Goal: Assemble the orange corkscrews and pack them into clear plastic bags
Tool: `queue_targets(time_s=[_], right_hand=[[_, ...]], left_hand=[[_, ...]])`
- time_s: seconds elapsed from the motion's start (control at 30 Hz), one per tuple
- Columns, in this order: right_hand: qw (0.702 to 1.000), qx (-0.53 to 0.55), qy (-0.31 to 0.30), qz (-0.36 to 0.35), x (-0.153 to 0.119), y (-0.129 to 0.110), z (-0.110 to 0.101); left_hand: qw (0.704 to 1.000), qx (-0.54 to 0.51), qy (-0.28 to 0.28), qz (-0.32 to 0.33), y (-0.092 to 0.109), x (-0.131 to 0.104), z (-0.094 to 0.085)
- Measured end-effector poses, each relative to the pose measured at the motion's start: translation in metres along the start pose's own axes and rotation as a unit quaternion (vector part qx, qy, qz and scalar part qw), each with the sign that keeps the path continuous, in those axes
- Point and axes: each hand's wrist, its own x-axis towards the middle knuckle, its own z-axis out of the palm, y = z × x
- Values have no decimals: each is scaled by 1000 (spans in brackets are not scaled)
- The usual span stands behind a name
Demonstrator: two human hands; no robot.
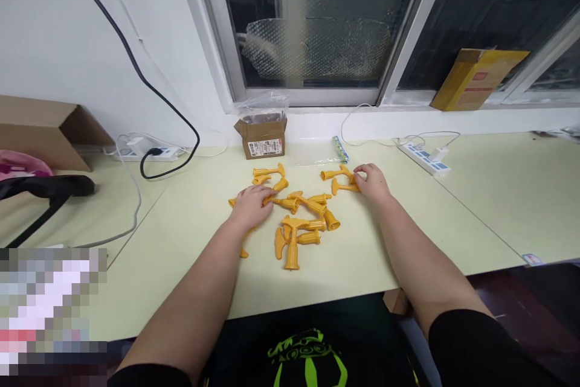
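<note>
Several yellow plastic T-handled pieces (293, 245), each with a ribbed shaft flaring at the end, lie loosely piled on the pale table. My left hand (251, 207) rests over the left side of the pile, its fingers closed at a yellow piece (286, 203) and partly covering others. To the right, my right hand (372, 183) has thumb and fingers closed at the end of a yellow piece (335, 174). Another yellow piece (343, 187) lies just beside its fingertips. How firmly each hand grips is partly hidden by the fingers.
Against the wall stand an open cardboard box (265, 138) with a plastic liner and a clear plastic bag (312, 151). Power strips (423, 159) with cables lie on both sides. A larger carton (43, 127) and a black strap-like object (49, 188) are at left.
</note>
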Motion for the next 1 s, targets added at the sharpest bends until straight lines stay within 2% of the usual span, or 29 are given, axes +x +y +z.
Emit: queue_targets(time_s=[0.07,0.17,0.23,0.33,0.4,0.5,0.67,0.87,1.0], right_hand=[[995,73,-15,-69,-8,-14,-3],[958,175,-136,-181,-27,-45,-5],[933,184,-192,-243,-40,-65,-3],[920,154,-214,-292,-51,-86,6],[923,126,-217,-291,-53,-91,12],[935,106,-220,-255,-51,-89,16],[954,96,-207,-194,-45,-78,11],[975,42,-181,-123,-40,-70,13],[975,50,-184,-113,-40,-68,14]], left_hand=[[1000,15,-8,-2,1,0,-2],[999,28,-13,-8,1,0,-1],[999,31,-10,-10,2,1,0],[999,34,-4,-7,3,0,3],[999,33,-3,-5,4,-1,5],[1000,23,-1,1,5,-2,6],[999,-11,32,9,7,-1,4],[997,-64,44,1,13,0,1],[995,-85,58,-13,17,0,-1]])
